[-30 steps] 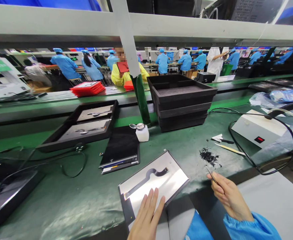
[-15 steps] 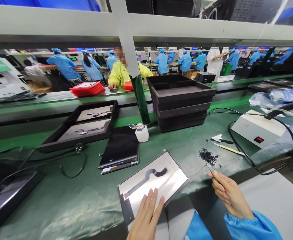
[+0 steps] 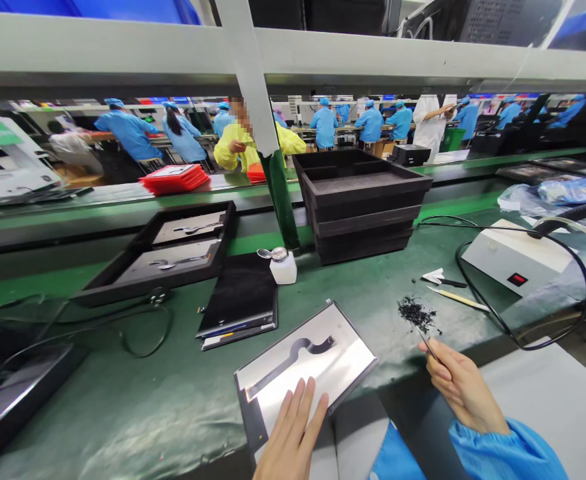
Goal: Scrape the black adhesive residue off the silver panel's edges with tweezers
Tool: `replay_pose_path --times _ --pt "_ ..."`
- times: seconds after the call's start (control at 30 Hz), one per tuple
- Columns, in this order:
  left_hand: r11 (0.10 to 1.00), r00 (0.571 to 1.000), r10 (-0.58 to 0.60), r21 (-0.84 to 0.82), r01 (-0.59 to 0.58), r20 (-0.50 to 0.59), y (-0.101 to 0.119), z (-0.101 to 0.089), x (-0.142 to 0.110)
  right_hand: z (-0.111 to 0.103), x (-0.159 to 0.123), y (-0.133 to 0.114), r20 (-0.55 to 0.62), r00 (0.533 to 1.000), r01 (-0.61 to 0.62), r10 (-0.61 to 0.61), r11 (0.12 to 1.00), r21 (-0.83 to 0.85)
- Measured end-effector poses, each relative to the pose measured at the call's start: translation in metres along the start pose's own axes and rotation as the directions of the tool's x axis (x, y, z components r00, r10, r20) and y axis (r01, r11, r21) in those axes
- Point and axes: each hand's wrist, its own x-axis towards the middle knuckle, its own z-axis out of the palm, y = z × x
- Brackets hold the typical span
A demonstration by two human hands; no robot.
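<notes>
Display panel (image 3: pixel 341 363): stiff, probably fragile; best held by edges. Left hand (image 3: pixel 291 440): fingers spread atop. Right hand (image 3: pixel 465 392): pinching tweezers (image 3: pixel 425 343).

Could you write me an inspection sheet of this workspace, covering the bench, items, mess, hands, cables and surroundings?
Surface: green bench, worn and creased near the front edge.
Things: silver-backed panel with a dark ribbon strip; stack of dark panels; black tray holding two more panels; white bottle, lid flipped open.
Clutter: black scraps in a loose pile; yellow tool beyond them.
Hands: left hand flat on the silver-backed panel; right hand holding a thin metal tool, tip at the scraps.
Cables: black cable looped in front of a pale box; more wires at left.
Surroundings: person in yellow opposite; people in blue behind. Spills: nothing seen.
</notes>
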Motion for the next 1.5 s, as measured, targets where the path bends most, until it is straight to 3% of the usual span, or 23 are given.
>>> replay_pose_path --times 1.5 --pt "1.000 1.000 -0.002 0.023 0.002 -0.004 0.000 0.001 0.000 -0.012 0.016 -0.017 0.011 0.997 0.070 -0.070 0.997 0.013"
